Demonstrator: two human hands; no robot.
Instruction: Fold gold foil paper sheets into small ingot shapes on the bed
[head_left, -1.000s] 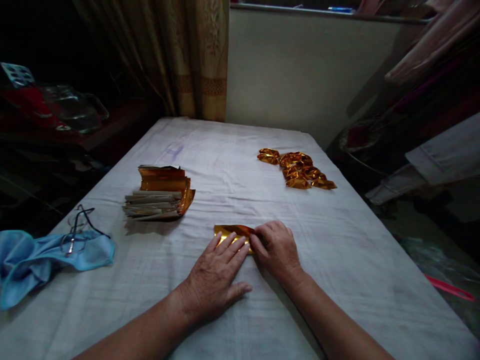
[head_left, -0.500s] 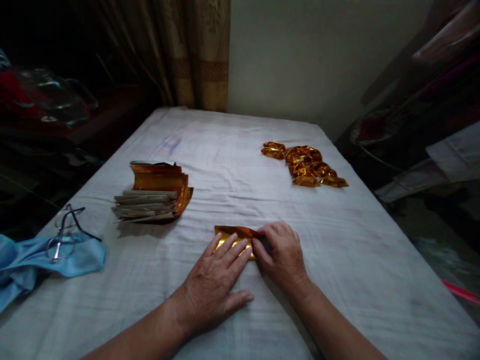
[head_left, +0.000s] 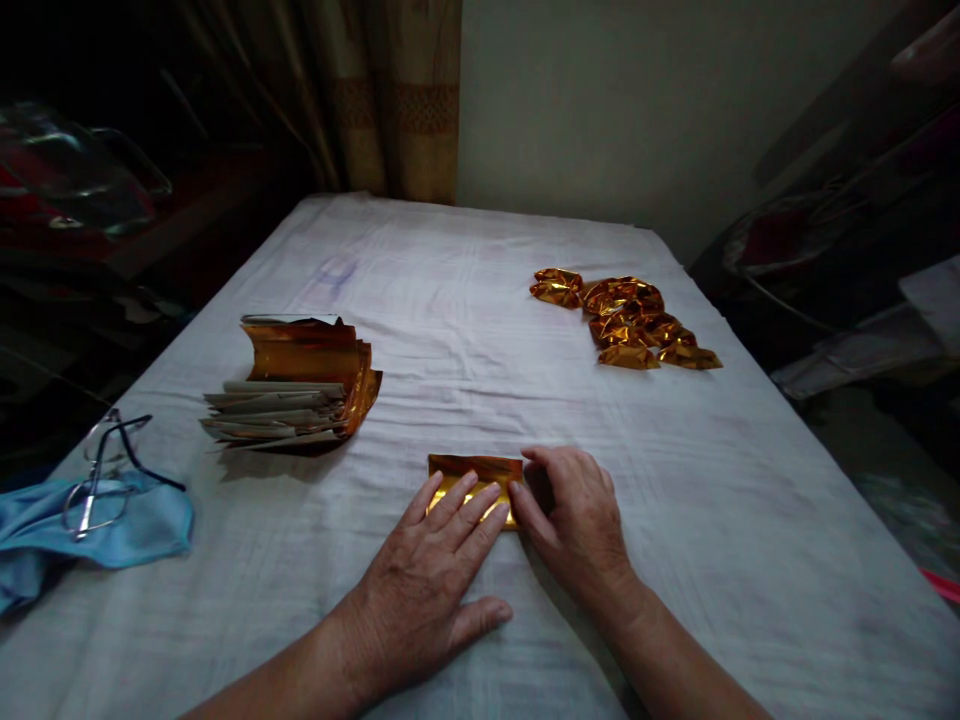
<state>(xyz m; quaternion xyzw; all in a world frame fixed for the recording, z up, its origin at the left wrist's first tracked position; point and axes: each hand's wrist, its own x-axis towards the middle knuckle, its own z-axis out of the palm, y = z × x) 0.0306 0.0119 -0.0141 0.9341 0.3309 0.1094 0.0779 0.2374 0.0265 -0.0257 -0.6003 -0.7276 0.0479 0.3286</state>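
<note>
Both our hands rest on the gold foil sheet point(head_left: 474, 478) at the near middle of the surface point(head_left: 465, 300). Our left hand point(head_left: 431, 580) lies flat and spread, fingers point(head_left: 457, 505) pressing the sheet down, gripping nothing. Our right hand point(head_left: 577, 520) is curled at the sheet's right end, fingertips on its edge; we cannot tell whether it pinches the foil or only pushes on it.

We judge the sheet to be very light, thin and slippery, holding a crease readily and tearing or crumpling under a hard pull, so we would take it by an edge or corner with the fingertips while the flat hand pins the rest.

Farther left sits a stack of foil sheets point(head_left: 296, 390), half folded over; far right, a cluster of folded gold pieces point(head_left: 626, 320). At the left edge, spectacles point(head_left: 105, 465) lie on a blue cloth point(head_left: 90, 535).
</note>
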